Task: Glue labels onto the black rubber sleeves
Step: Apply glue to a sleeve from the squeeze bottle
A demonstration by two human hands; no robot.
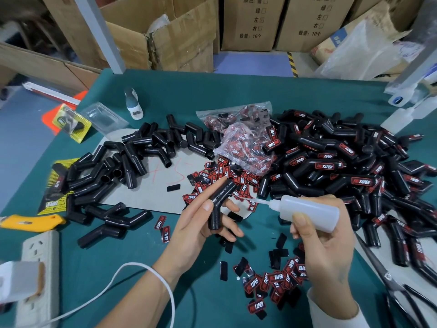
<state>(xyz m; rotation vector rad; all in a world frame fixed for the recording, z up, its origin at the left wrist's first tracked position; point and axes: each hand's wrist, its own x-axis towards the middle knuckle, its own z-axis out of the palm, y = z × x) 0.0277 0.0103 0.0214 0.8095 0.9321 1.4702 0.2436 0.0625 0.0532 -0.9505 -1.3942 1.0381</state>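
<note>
My left hand (201, 223) grips a bent black rubber sleeve (221, 204) above the green table. My right hand (324, 235) holds a translucent white glue bottle (307, 211) on its side, with the thin nozzle pointing left toward the sleeve and its tip just short of it. A pile of bare black sleeves (123, 162) lies to the left. A large heap of sleeves with red labels (343, 166) fills the right. Loose red and black labels (272, 282) lie near my right wrist, and more labels (222, 178) are spread behind the held sleeve.
A clear bag of labels (246, 138) sits mid-table. At the left lie a yellow utility knife (30, 222), a power strip (40, 263) and a white cable (132, 273). Scissors (390, 280) lie at the right. Cardboard boxes (179, 36) stand behind the table.
</note>
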